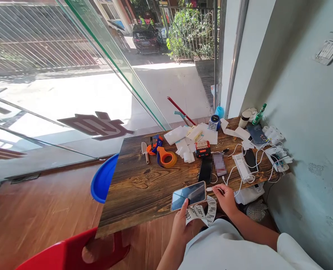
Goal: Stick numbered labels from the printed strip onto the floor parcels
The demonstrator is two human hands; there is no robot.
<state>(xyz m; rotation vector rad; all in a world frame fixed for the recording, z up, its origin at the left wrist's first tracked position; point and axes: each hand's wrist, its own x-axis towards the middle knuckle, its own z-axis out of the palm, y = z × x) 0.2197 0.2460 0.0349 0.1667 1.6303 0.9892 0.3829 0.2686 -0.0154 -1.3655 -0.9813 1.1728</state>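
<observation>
Phone (pixel 189 195) is the thing in hand, at the near edge of the counter (pixel 138 187), screen up and tilted, glare on the glass.

Head view:
- Left hand (pixel 180 225) grips the phone from below, fingers (pixel 185 204) closed on its near edge. Same hand also pins a strip of numbered tickets (pixel 201 213) hanging just under the phone; printed numbers partly readable.
- Right hand (pixel 225 198) sits at the phone's right end, fingers pinched narrow on a white cable plug (pixel 210 189), plug tip touching or just short of the phone's port; cannot tell which.
- That white cable runs away from the phone toward a white power strip (pixel 241 167) and a tangle of chargers (pixel 277 159) against the wall.
- Beyond the phone: a second dark phone (pixel 205 169) lying flat, an orange-black box (pixel 202 149) behind it, loose white paper slips (pixel 183 144).
- Left of the phone, further back: orange tape dispenser (pixel 165 157).
- Blue plastic chair (pixel 103 180) off the counter's left corner, red chair (pixel 70 251) nearer the camera.

Step, as I read it: plugging the charge cable into the phone, or pulling it out; the frame alone doesn't settle which. Next move looks to need the plug held square to the port while the left hand keeps the phone steady, without dropping the tickets.
</observation>
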